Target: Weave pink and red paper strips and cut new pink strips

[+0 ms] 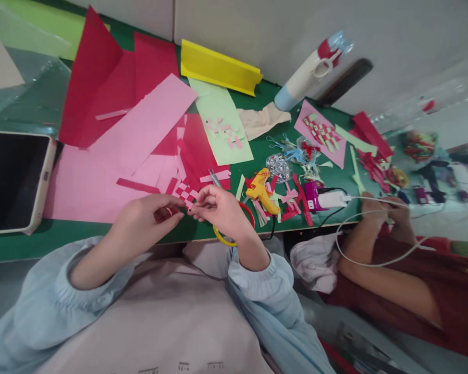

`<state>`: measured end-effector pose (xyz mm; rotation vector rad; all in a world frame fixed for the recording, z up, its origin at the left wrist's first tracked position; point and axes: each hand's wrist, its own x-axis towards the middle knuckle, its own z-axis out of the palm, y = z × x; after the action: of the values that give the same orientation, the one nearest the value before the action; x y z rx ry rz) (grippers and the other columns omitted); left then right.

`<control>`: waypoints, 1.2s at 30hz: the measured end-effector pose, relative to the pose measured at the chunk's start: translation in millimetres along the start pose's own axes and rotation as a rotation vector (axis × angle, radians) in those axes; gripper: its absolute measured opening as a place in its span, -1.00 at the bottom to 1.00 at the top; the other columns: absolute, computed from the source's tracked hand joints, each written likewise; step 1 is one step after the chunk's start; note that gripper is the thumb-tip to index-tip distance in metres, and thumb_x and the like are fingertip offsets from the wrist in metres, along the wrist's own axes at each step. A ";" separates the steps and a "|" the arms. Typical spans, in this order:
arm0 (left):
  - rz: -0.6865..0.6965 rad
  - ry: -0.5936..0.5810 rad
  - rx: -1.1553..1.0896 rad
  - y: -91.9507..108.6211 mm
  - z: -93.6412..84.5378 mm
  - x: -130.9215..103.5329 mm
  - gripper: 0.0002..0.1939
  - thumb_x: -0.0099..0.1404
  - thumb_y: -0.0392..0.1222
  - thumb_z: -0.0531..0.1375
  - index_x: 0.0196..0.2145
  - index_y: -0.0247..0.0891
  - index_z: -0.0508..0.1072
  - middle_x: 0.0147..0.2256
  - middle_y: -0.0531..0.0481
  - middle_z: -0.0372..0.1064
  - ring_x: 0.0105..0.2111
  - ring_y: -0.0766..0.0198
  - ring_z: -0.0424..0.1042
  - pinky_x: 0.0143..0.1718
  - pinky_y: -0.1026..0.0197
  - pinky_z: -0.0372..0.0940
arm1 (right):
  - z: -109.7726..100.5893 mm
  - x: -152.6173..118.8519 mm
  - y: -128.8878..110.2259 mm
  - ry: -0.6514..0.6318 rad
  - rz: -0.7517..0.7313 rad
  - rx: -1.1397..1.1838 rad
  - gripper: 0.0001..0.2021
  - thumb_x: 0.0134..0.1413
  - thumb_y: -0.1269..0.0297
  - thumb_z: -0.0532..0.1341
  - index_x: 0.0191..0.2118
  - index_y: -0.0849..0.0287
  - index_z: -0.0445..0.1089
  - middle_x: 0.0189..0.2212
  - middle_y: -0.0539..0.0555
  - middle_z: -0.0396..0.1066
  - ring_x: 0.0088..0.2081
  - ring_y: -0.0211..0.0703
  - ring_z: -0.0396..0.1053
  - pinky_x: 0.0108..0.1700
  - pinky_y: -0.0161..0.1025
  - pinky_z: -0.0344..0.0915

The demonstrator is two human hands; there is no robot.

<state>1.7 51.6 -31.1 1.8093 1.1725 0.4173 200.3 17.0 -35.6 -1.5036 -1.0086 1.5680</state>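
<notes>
Between my two hands is a small woven checkered piece (186, 193) of pink and red paper strips. My right hand (220, 209) pinches its right edge between thumb and fingertips. My left hand (146, 222) is at its lower left, fingers curled and thumb apart from them, with nothing visible between them. Scissors with a red and yellow handle (248, 212) lie partly under my right hand, their blades showing just above it. Loose pink and red strips lie around the woven piece, on a large pink sheet (89, 182).
A yellow glue gun (263, 191), paper scraps and a purple plug adapter (312, 196) lie to the right. A phone (15, 182) rests at the left. A white bottle (302, 78) stands behind. Another person's hands (386, 210) work at the far right.
</notes>
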 end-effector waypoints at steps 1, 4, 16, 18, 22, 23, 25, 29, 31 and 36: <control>0.009 0.015 -0.035 0.7 1.3 -0.6 -0.67 0.25 0.04 0.24 -0.17 -0.23 0.61 -0.36 -0.04 0.59 -0.45 0.22 0.47 -0.40 0.22 0.35 | 1.5 -0.5 0.1 -0.008 -0.016 0.008 -0.75 -0.03 0.35 0.38 -0.34 0.13 0.26 -0.51 -0.11 0.45 -0.43 -0.29 0.50 -0.35 -0.34 0.42; 0.055 0.053 -0.126 2.7 3.2 -1.4 -0.74 0.25 0.02 0.27 -0.24 -0.18 0.63 -0.35 -0.03 0.60 -0.40 0.23 0.51 -0.37 0.23 0.37 | 5.2 -2.6 -0.9 -0.015 -0.062 0.007 -0.66 -0.10 0.23 0.46 -0.35 0.13 0.26 -0.51 -0.11 0.43 -0.45 -0.30 0.48 -0.35 -0.33 0.44; 0.278 0.296 -0.126 0.1 5.0 -5.4 -0.90 0.27 -0.13 0.32 -0.31 -0.13 0.67 -0.39 0.00 0.58 -0.42 0.25 0.52 -0.35 0.22 0.42 | 14.3 -10.7 -5.8 0.056 -0.141 0.141 -0.66 -0.13 0.33 0.46 -0.32 0.12 0.27 -0.46 -0.12 0.49 -0.45 -0.38 0.48 -0.28 -0.37 0.46; 0.262 0.306 -0.161 -1.8 8.3 -6.5 -0.90 0.27 -0.14 0.33 -0.29 -0.12 0.66 -0.38 0.01 0.59 -0.43 0.26 0.53 -0.37 0.23 0.44 | 17.3 -12.2 -8.6 0.095 -0.155 0.153 -0.63 -0.15 0.31 0.48 -0.34 0.11 0.25 -0.46 -0.12 0.49 -0.44 -0.38 0.47 -0.28 -0.39 0.45; 0.161 0.340 -0.317 -3.0 17.0 -8.7 -0.92 0.27 -0.17 0.33 -0.28 -0.15 0.64 -0.42 0.04 0.57 -0.49 0.29 0.53 -0.44 0.26 0.46 | 22.9 -13.5 -13.6 0.131 -0.163 0.188 -0.59 -0.18 0.27 0.49 -0.35 0.10 0.21 -0.42 -0.10 0.48 -0.39 -0.33 0.50 -0.22 -0.33 0.50; 0.150 0.361 -0.348 -2.5 18.8 -9.1 -0.93 0.26 -0.18 0.33 -0.29 -0.17 0.64 -0.43 0.05 0.56 -0.50 0.30 0.53 -0.45 0.27 0.46 | 23.9 -13.4 -14.2 0.129 -0.160 0.201 -0.59 -0.18 0.27 0.48 -0.35 0.10 0.20 -0.41 -0.10 0.48 -0.37 -0.32 0.51 -0.21 -0.32 0.51; 0.161 0.412 -0.377 -1.4 21.4 -9.6 -0.95 0.24 -0.20 0.35 -0.31 -0.18 0.64 -0.45 0.05 0.56 -0.50 0.30 0.54 -0.45 0.27 0.47 | 25.2 -13.0 -14.7 0.123 -0.160 0.236 -0.59 -0.18 0.29 0.46 -0.35 0.09 0.18 -0.41 -0.11 0.48 -0.36 -0.32 0.52 -0.19 -0.31 0.52; 0.288 0.492 -0.317 -1.5 22.0 -8.5 -0.96 0.22 -0.26 0.38 -0.34 -0.16 0.66 -0.47 0.07 0.57 -0.50 0.33 0.52 -0.47 0.30 0.44 | 25.1 -11.0 -13.9 0.079 -0.165 0.308 -0.53 -0.22 0.29 0.49 -0.37 0.08 0.12 -0.44 -0.13 0.48 -0.35 -0.33 0.51 -0.17 -0.30 0.53; 0.356 0.507 -0.286 -3.1 21.4 -7.4 -0.95 0.22 -0.28 0.38 -0.34 -0.15 0.66 -0.48 0.08 0.58 -0.51 0.34 0.52 -0.50 0.31 0.42 | 24.2 -10.0 -13.2 0.051 -0.171 0.333 -0.49 -0.24 0.25 0.51 -0.37 0.07 0.10 -0.44 -0.13 0.48 -0.36 -0.33 0.51 -0.19 -0.31 0.52; 0.451 0.544 -0.244 -4.4 20.1 -8.0 -0.90 0.21 -0.29 0.39 -0.31 -0.10 0.67 -0.46 0.10 0.60 -0.50 0.35 0.52 -0.47 0.29 0.43 | 22.1 -9.3 -11.9 0.005 -0.172 0.354 -0.41 -0.26 0.12 0.54 -0.38 0.07 0.06 -0.45 -0.12 0.49 -0.36 -0.30 0.51 -0.13 -0.22 0.53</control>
<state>9.1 35.2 -43.9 1.7852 0.9905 1.3211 178.5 12.6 -20.7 -1.1480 -0.7847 1.5246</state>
